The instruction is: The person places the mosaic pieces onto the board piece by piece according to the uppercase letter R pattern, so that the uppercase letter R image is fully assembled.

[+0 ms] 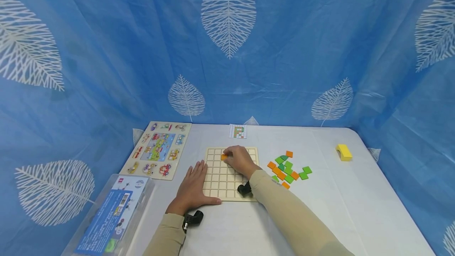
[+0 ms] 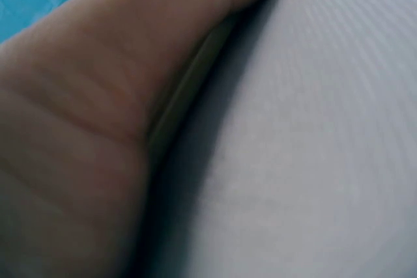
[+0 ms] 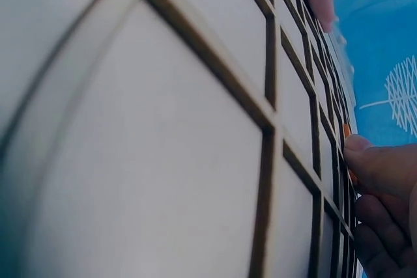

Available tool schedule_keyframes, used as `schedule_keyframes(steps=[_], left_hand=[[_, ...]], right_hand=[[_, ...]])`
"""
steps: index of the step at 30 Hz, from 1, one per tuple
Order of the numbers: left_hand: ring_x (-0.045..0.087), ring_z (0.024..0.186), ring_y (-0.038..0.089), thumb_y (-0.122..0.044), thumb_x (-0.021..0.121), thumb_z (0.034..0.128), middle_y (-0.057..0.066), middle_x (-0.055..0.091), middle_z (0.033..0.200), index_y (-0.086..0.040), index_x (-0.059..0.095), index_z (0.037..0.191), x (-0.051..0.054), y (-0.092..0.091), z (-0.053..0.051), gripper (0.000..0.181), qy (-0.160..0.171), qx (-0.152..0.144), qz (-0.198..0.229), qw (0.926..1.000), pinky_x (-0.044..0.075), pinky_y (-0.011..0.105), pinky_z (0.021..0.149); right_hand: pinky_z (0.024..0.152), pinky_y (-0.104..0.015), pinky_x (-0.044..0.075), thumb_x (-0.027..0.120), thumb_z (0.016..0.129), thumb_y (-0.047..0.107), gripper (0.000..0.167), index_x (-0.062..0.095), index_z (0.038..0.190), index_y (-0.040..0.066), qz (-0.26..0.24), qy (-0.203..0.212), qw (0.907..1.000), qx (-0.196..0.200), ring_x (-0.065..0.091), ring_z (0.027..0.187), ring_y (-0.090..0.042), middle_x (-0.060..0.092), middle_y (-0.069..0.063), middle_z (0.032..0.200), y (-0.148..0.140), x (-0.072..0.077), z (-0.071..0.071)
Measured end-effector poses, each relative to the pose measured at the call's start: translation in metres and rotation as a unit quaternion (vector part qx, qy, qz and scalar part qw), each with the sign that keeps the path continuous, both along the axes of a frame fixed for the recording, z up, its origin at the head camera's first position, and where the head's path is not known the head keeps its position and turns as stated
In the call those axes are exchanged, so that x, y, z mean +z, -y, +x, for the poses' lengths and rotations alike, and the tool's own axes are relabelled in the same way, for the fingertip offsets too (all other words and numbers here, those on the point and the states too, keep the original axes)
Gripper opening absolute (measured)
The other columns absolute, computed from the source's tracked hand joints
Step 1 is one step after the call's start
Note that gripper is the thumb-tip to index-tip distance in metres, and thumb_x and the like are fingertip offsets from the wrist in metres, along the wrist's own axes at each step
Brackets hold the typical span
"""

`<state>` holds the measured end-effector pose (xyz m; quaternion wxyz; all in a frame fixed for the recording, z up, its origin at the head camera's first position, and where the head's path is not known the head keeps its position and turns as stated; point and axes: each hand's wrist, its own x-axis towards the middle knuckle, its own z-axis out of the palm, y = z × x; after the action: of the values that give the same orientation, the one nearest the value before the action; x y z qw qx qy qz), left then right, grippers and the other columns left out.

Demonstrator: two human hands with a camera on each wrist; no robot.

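Note:
A wooden grid board (image 1: 215,185) lies on the white table. My left hand (image 1: 193,187) rests flat at its left side, fingers straight, with the thumb reaching along the near left corner. Over the upper part of the grid, my right hand (image 1: 241,160) pinches an orange square tile (image 1: 224,157) between thumb and fingers, at the board's surface. In the right wrist view the thumb (image 3: 374,161) covers most of that tile. The left wrist view holds mainly the blurred hand (image 2: 98,109) and the tabletop.
Loose orange and green tiles (image 1: 288,171) lie right of the board. A small pattern card (image 1: 237,131) is behind it. To the left are a vehicle puzzle board (image 1: 158,147) and a clear plastic box (image 1: 113,208). A yellow arch block (image 1: 344,152) stands far right.

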<state>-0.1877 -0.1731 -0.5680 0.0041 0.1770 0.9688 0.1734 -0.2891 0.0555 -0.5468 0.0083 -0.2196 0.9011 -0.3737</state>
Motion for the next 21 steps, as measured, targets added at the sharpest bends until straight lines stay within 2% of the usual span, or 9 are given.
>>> schedule_keyframes(steps=[21], left_hand=[[0.01,0.159,0.031,-0.098,0.067,0.0607,0.017,0.015,0.173,0.001,0.021,0.166,-0.004,0.0,-0.002,0.152,0.001,0.005,-0.008,1.0,0.009,0.05,0.127]], right_hand=[[0.101,-0.038,0.054,0.08,0.096,0.011,0.035,0.072,0.13,0.004,-0.041,0.023,0.9989,0.0,0.067,0.117,-0.025,0.072,-0.008,0.125,-0.01,0.003,0.004]])
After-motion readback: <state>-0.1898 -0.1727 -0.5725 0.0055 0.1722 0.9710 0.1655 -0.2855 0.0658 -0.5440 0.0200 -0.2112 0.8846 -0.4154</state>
